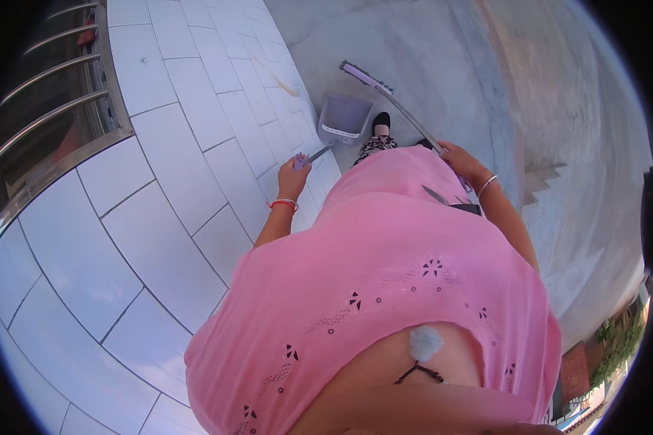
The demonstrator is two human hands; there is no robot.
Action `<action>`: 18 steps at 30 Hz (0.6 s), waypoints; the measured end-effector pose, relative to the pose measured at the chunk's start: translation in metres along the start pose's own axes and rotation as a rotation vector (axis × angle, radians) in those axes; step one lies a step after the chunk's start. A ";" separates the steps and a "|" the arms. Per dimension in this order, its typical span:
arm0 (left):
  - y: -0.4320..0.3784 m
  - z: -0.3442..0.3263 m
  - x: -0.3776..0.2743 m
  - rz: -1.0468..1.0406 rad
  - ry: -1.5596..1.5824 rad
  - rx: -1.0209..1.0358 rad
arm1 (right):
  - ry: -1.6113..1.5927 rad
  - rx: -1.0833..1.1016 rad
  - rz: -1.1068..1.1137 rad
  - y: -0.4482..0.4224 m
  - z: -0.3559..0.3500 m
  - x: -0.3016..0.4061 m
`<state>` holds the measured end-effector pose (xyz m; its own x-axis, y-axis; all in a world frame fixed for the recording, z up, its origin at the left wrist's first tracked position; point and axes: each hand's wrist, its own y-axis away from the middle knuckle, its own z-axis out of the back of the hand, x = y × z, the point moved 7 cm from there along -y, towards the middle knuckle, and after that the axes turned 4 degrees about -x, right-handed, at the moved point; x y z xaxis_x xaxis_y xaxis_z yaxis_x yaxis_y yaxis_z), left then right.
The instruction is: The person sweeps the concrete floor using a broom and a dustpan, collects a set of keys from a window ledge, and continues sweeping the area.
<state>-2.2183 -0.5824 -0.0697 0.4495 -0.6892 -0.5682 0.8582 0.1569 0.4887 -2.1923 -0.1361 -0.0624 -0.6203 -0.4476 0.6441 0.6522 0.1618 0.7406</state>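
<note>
My left hand (294, 178) grips the purple end of a long-handled dustpan's handle (320, 154). The dustpan's lilac scoop (346, 117) is down by the foot of the tiled wall, its hollow side showing. In my right hand (461, 162) is the metal handle of a broom (413, 116). The broom's lilac head (365, 77), with dark bristles, lies at floor level beyond the dustpan and a little to its right. Between the dustpan and the broom handle a black shoe (381, 119) shows.
On the left rises a white tiled wall (174, 174) with a metal-barred window (54, 103). Grey concrete floor (413, 38) stretches ahead and to the right. A stepped shadow (541, 182) falls at right. Green plants (620, 342) stand at the lower right edge.
</note>
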 end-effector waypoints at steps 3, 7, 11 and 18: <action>-0.005 0.004 -0.037 0.076 -0.048 0.069 | -0.293 -0.010 -0.092 0.002 0.015 0.008; -0.025 -0.011 -0.070 -0.060 -0.041 0.143 | -0.729 -0.102 -0.268 0.022 0.024 0.049; -0.053 -0.038 -0.099 -0.103 0.017 0.291 | -0.845 -0.123 -0.264 0.013 0.033 0.058; -0.057 -0.093 -0.166 0.217 0.131 0.748 | -1.088 -0.059 -0.176 0.003 0.019 0.104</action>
<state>-2.3192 -0.4113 -0.0644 0.6532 -0.6012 -0.4603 0.3747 -0.2716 0.8865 -2.2634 -0.1652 0.0105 -0.7397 0.5578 0.3765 0.5191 0.1169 0.8467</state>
